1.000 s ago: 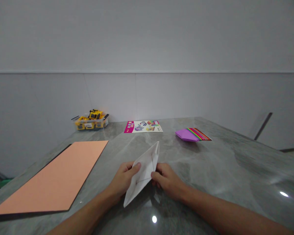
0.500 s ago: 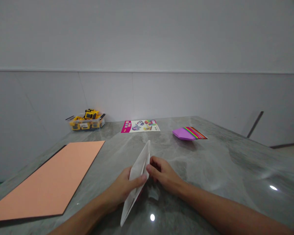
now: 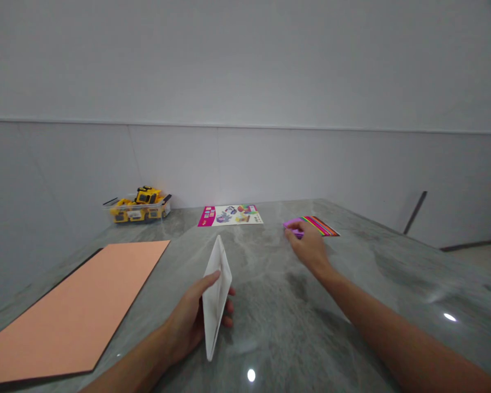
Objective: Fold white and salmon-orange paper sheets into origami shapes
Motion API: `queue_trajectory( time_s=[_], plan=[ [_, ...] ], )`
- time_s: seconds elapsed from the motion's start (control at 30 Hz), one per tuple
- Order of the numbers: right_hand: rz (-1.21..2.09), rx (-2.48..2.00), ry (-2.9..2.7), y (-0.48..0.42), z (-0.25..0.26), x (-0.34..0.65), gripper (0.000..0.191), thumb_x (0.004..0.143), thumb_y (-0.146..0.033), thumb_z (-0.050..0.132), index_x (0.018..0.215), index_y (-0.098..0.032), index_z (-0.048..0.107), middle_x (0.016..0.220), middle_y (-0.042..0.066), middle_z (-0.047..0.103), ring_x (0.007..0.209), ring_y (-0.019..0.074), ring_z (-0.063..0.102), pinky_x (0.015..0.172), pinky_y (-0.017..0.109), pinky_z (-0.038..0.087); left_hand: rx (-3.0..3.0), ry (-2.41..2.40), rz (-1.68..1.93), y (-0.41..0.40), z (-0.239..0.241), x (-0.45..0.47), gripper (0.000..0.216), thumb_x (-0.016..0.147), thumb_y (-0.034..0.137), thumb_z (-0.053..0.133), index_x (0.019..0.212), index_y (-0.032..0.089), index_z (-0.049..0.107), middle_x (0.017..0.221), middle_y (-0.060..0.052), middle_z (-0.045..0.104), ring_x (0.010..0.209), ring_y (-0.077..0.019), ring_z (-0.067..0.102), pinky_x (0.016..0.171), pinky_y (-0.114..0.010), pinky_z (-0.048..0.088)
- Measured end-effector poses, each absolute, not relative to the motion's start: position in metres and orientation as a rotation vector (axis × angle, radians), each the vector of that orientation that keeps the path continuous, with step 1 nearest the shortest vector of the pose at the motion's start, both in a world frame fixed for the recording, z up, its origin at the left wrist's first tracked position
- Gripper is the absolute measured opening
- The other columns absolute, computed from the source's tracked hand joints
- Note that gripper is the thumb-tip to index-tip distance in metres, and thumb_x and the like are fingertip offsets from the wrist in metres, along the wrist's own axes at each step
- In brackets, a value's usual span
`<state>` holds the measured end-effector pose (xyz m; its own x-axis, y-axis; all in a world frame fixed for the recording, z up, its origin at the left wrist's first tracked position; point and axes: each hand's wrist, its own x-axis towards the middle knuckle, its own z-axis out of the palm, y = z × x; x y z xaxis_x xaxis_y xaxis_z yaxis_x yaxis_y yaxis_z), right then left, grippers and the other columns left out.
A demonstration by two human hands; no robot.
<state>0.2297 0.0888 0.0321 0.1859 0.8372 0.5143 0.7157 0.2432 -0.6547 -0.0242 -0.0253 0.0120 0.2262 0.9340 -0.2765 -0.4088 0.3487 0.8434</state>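
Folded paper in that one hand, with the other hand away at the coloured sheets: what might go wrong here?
Only the left hand holds the folded paper, pinched between thumb and fingers, so it might slip or its folds might spring open. The right hand is at the coloured sheets, which lie fanned in a loose pile. Pulling one could drag others across the glossy table.
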Motion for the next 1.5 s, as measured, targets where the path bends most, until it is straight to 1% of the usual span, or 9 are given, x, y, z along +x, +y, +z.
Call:
queue_trajectory(
  time_s=[0.07,0.17,0.3,0.53,0.67,0.87,1.07,1.3,1.5],
  plan=[
    [0.041,-1.616,-1.368,0.107,0.036,0.263,0.042,0.076,-0.029,0.055,0.112,-0.008,0.056,0.118,0.023,0.052,0.117,0.0348,0.040,0.094,0.048,0.029,0.660,0.890,1.067,-0.025,0.015,-0.026,0.043,0.081,0.049,0.053,0.098,0.011,0.062,0.084,-0.012,0.064,0.066,-0.0219,0.061,0.054,-0.034,0.052],
    [0.033,-1.770,-1.162,0.125,0.033,0.306,0.060,0.071,-0.039,0.062,0.119,-0.004,0.051,0.113,0.027,0.053,0.111,0.0382,0.045,0.089,0.049,0.033,0.659,0.840,1.089,-0.024,0.018,-0.027,0.044,0.083,0.051,0.047,0.099,0.013,0.062,0.085,-0.013,0.064,0.066,-0.0238,0.062,0.055,-0.036,0.053],
    [0.232,-1.786,-1.166,0.140,0.019,0.329,0.043,0.068,-0.039,0.065,0.098,-0.009,0.064,0.081,0.014,0.065,0.083,0.0290,0.060,0.072,0.038,0.045,0.672,0.770,1.115,-0.022,0.017,-0.028,0.041,0.085,0.048,0.044,0.101,0.014,0.061,0.086,-0.013,0.065,0.068,-0.0251,0.062,0.056,-0.037,0.053],
    [0.611,-1.622,-1.121,0.141,0.007,0.300,0.037,0.069,-0.020,0.059,0.104,-0.008,0.060,0.071,0.010,0.066,0.061,0.0203,0.063,0.049,0.027,0.046,0.551,0.933,1.316,-0.010,0.020,-0.040,0.030,0.086,0.033,0.043,0.097,0.010,0.059,0.077,-0.009,0.063,0.057,-0.0190,0.061,0.048,-0.030,0.052],
    [0.851,-1.460,-1.196,0.124,0.003,0.262,0.019,0.067,-0.013,0.057,0.086,-0.011,0.061,0.072,0.009,0.068,0.063,0.0201,0.064,0.056,0.029,0.051,0.487,0.982,1.453,-0.007,0.021,-0.047,0.022,0.085,0.029,0.046,0.090,0.012,0.059,0.067,-0.005,0.059,0.051,-0.0141,0.058,0.042,-0.023,0.049],
    [1.236,-1.131,-1.418,0.079,0.002,0.200,0.029,0.063,-0.020,0.068,0.090,-0.015,0.059,0.083,0.006,0.070,0.072,0.0211,0.067,0.070,0.037,0.054,0.478,1.064,1.599,-0.008,0.023,-0.047,0.019,0.085,0.028,0.047,0.084,0.013,0.059,0.058,-0.002,0.059,0.048,-0.0157,0.060,0.039,-0.023,0.049],
    [1.753,-0.725,-1.708,0.031,0.013,0.173,0.046,0.062,-0.026,0.076,0.103,-0.017,0.056,0.091,0.004,0.067,0.089,0.0212,0.064,0.080,0.036,0.050,0.653,0.824,1.623,-0.019,0.037,-0.037,0.029,0.080,0.016,0.057,0.109,0.016,0.058,0.087,-0.006,0.068,0.068,-0.0173,0.066,0.055,-0.024,0.055],
    [1.195,-0.940,-1.647,0.018,0.020,0.169,0.031,0.078,-0.027,0.056,0.108,-0.019,0.049,0.078,-0.001,0.056,0.060,0.0108,0.053,0.052,0.023,0.043,0.819,0.775,1.496,-0.030,0.036,-0.026,0.055,0.075,0.015,0.062,0.127,0.020,0.045,0.099,-0.009,0.063,0.073,-0.0185,0.062,0.053,-0.025,0.053],
    [1.475,-0.810,-1.614,0.019,0.023,0.164,0.039,0.081,-0.054,0.049,0.074,-0.016,0.050,0.058,-0.005,0.041,0.047,0.0081,0.040,0.041,0.021,0.030,1.466,0.951,1.330,-0.038,0.027,-0.025,0.044,0.079,0.023,0.064,0.122,0.023,0.055,0.099,-0.007,0.057,0.082,-0.0179,0.056,0.066,-0.025,0.051]
  ],
)
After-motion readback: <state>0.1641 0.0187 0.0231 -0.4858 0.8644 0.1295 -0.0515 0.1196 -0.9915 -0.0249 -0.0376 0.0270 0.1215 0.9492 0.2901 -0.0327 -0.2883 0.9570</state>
